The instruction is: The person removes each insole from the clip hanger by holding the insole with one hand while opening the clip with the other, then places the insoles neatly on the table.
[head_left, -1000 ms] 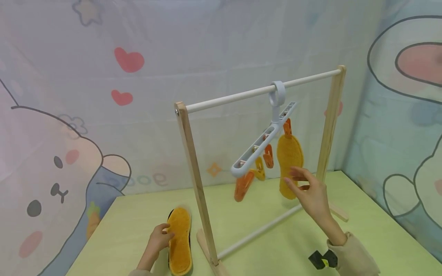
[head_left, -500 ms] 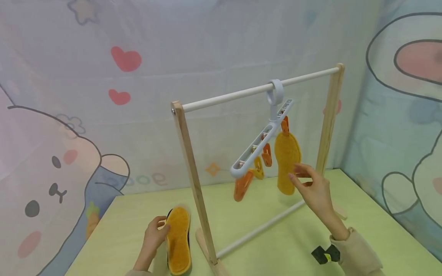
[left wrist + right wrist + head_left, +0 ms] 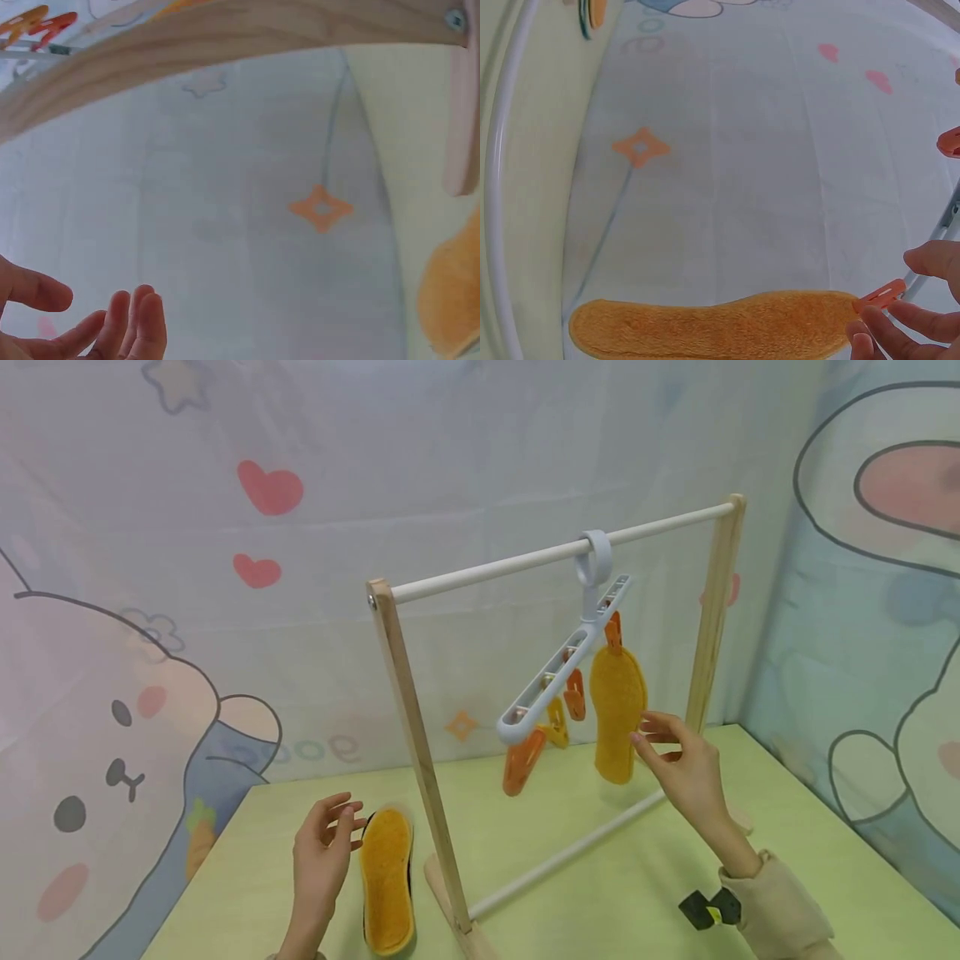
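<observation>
One yellow insole [image 3: 387,883] lies just right of the left hand [image 3: 322,847], another insole [image 3: 617,712] hangs clipped just left of the right hand [image 3: 684,767]; thumb and fingers stand apart on both.

Head view downward, right wrist sharing insole [image 3: 617,714]

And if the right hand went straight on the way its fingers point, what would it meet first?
Most likely the hanging yellow insole: in the head view, the fingertips of the right hand overlap its edge, though depth is unclear, so touch can't be confirmed.
</observation>
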`<state>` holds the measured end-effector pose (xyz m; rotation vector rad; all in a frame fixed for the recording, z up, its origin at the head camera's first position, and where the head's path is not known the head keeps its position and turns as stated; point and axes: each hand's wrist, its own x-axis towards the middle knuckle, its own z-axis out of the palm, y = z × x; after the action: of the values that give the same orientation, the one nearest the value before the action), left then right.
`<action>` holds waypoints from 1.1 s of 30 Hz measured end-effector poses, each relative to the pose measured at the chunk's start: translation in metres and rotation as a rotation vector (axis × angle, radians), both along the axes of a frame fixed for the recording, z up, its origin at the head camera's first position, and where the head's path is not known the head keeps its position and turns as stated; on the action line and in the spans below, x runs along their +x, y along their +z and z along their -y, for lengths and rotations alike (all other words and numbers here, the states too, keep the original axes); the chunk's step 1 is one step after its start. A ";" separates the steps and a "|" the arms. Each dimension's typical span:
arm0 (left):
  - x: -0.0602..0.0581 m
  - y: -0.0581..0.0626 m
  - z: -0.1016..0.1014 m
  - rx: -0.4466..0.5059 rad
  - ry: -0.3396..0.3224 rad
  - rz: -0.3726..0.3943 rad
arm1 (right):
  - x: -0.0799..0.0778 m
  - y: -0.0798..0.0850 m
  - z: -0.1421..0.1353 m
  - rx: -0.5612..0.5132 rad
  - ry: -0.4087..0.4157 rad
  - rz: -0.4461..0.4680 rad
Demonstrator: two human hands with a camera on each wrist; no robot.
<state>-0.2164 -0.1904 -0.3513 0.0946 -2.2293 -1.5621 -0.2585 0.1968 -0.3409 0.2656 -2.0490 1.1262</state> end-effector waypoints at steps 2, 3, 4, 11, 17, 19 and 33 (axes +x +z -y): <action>0.006 0.007 -0.004 0.031 0.010 -0.045 | 0.000 0.000 0.000 0.000 -0.001 0.002; 0.009 0.010 -0.006 0.044 0.015 -0.065 | 0.000 0.000 0.000 0.000 -0.002 0.004; 0.012 0.013 -0.008 0.057 0.020 -0.081 | 0.000 0.000 0.000 0.000 -0.003 0.004; 0.030 0.030 -0.022 0.133 0.004 -0.186 | 0.000 0.000 0.000 0.008 -0.010 0.002; 0.040 0.036 -0.033 0.222 -0.098 -0.340 | 0.000 -0.001 0.000 0.013 -0.023 0.004; 0.043 0.037 -0.038 0.220 -0.130 -0.383 | 0.000 -0.002 0.000 0.013 -0.025 0.006; 0.042 0.035 -0.073 0.098 -0.544 -0.837 | 0.000 -0.002 0.001 0.017 -0.025 0.010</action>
<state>-0.1746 -0.1171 -0.3162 -1.0192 -1.5539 -1.5427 -0.2583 0.1955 -0.3430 0.2420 -2.0658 1.0974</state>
